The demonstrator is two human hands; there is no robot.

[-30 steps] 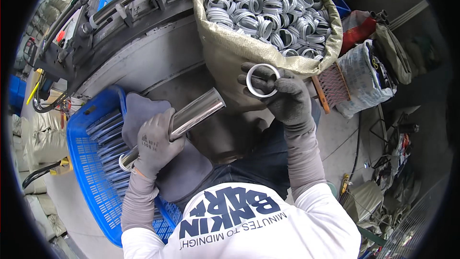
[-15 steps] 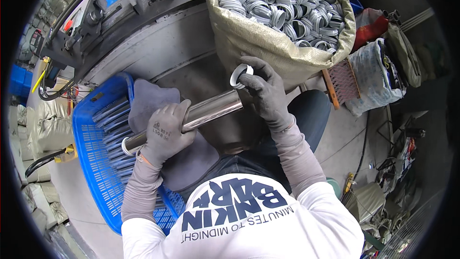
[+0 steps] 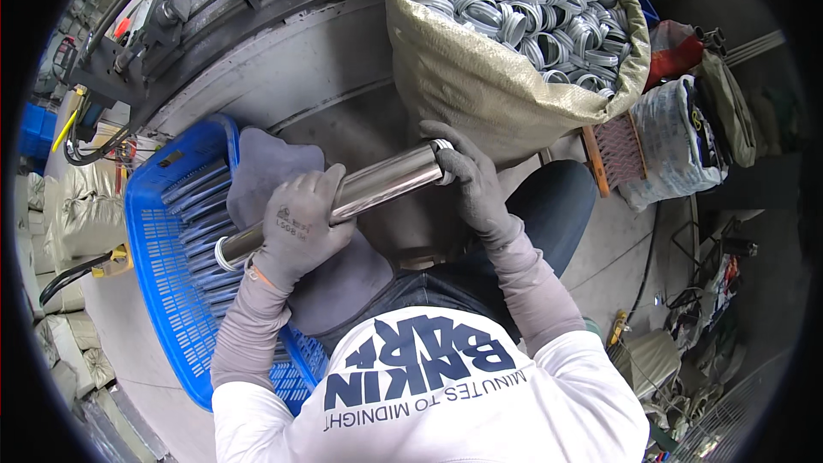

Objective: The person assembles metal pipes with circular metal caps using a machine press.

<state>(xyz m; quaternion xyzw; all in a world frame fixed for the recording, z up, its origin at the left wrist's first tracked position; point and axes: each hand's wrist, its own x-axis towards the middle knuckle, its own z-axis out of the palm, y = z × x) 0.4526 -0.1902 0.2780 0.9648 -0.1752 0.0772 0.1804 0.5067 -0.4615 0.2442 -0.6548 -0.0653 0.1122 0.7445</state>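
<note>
Rings show at both ends of the shiny metal tube [image 3: 390,180], which lies slantwise across the middle of the frame, its right end a little higher than its left. At the lower-left end the near ring [image 3: 220,254] sits around the mouth of the tube, so that side looks finished. At the upper-right end the far ring [image 3: 443,146] is against the tube's mouth, partly hidden by the person's fingers; whether it is fully seated cannot be told, and this side is best judged as under way.

The gloved left hand [image 3: 300,223] is clamped round the tube left of centre, thumb and fingers closed on it. The gloved right hand [image 3: 478,193] is right of centre, its fingers bent around the far ring and the tube's end; how tightly they press cannot be told.

More work seems to be left beyond this piece. At the left of the frame the blue basket [image 3: 141,249] holds a row of tubes [image 3: 206,227], though their ends are too small or hidden to show whether they bear rings. At the upper right, the woven sack [image 3: 480,86] is heaped with loose rings [image 3: 514,13], a large supply not fitted to anything
</note>
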